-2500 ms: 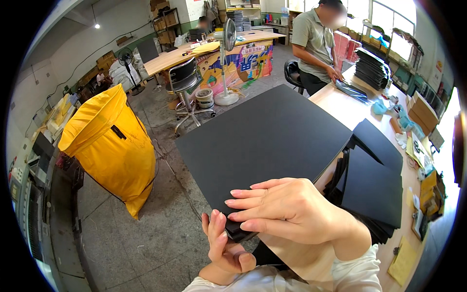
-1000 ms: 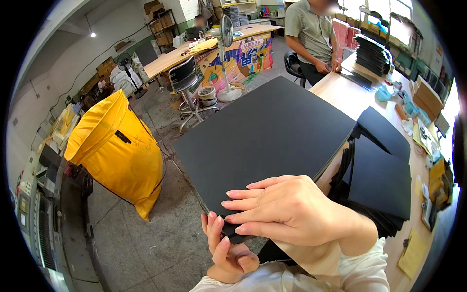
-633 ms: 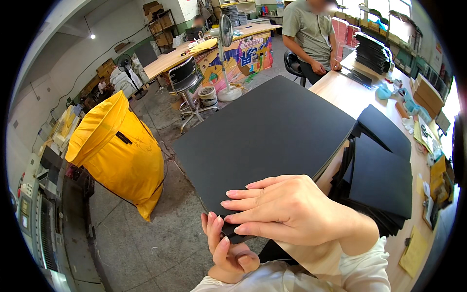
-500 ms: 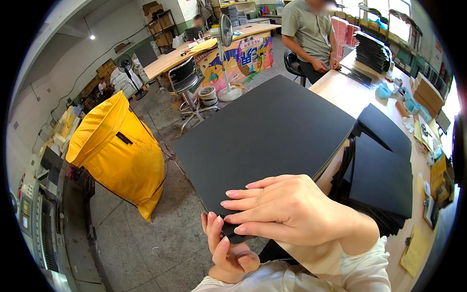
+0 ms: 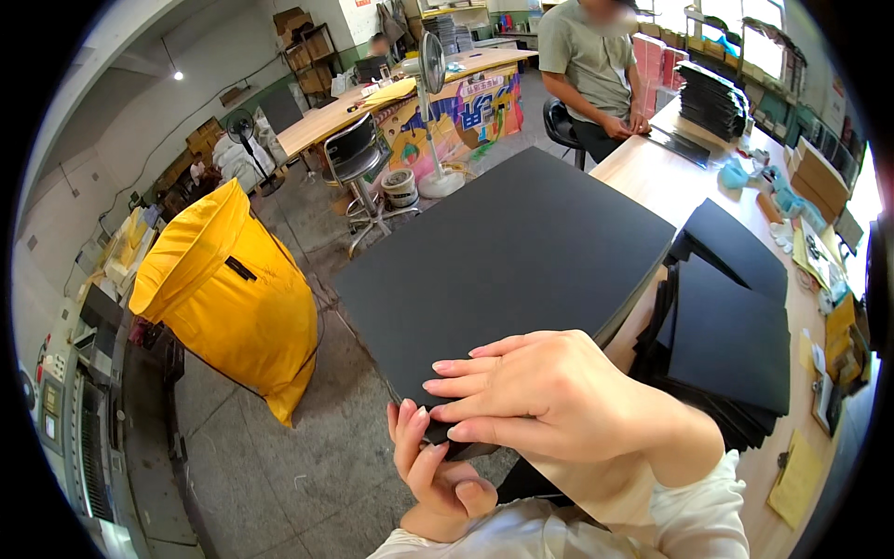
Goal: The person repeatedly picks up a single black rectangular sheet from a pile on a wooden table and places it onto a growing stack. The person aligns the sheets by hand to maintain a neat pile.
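From the head view, a large flat black rectangular board (image 5: pixel 507 270) sticks out past the edge of the long wooden worktable (image 5: pixel 652 182), over the concrete floor. The right hand (image 5: pixel 549 396) lies flat on its near corner, fingers together and pressed down. The left hand (image 5: pixel 433 470) cups that corner from beneath, fingers straight, touching the edge. Just right lie stacked black sheets (image 5: pixel 731 335); left stands a yellow sack (image 5: pixel 228 293).
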Available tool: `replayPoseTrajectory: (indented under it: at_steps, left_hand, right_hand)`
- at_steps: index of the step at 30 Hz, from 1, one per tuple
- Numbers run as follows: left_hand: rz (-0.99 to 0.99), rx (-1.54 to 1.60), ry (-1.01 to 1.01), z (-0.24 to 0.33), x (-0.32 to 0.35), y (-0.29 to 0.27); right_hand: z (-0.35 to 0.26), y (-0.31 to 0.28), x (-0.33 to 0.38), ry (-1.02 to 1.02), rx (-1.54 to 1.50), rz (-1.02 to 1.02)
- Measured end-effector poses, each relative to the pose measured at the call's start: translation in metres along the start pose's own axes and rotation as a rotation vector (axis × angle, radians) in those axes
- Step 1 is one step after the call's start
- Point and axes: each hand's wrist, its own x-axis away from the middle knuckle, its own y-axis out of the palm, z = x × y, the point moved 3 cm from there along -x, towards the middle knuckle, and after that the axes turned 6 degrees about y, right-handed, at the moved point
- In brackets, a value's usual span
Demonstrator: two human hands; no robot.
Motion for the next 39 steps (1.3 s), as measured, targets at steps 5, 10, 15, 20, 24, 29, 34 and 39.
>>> replayPoseTrajectory:
  at_steps: [5,10,15,20,24,29,34,39]
  left_hand:
    - [-0.091,-0.016,0.006,0.002,-0.012,-0.007]
    - [-0.084,-0.033,0.021,0.008,-0.029,-0.010]
    - [-0.093,-0.076,0.052,0.006,-0.038,-0.018]
    - [0.101,0.042,0.128,0.042,-0.034,-0.004]
    - [-0.141,0.415,0.300,0.065,0.042,0.028]
    - [-0.719,0.502,0.305,0.136,0.091,0.091]
    - [-0.842,0.660,0.390,0.177,0.117,0.114]
    - [-0.864,0.818,0.424,0.216,0.122,0.127]
  right_hand:
    - [-0.001,0.002,0.005,-0.118,0.098,0.053]
    - [-0.004,0.002,0.013,-0.321,0.313,0.144]
    - [-0.007,-0.006,0.008,-0.168,0.605,0.132]
    - [-0.031,-0.048,0.038,-0.332,0.716,0.487]
    - [-0.074,-0.112,0.152,-0.313,0.306,1.191]
    - [-0.126,-0.149,0.315,-0.054,-0.412,1.743]
    - [-0.217,-0.121,0.519,0.615,0.495,1.967]
    - [-0.227,-0.011,0.560,1.052,1.324,1.134]
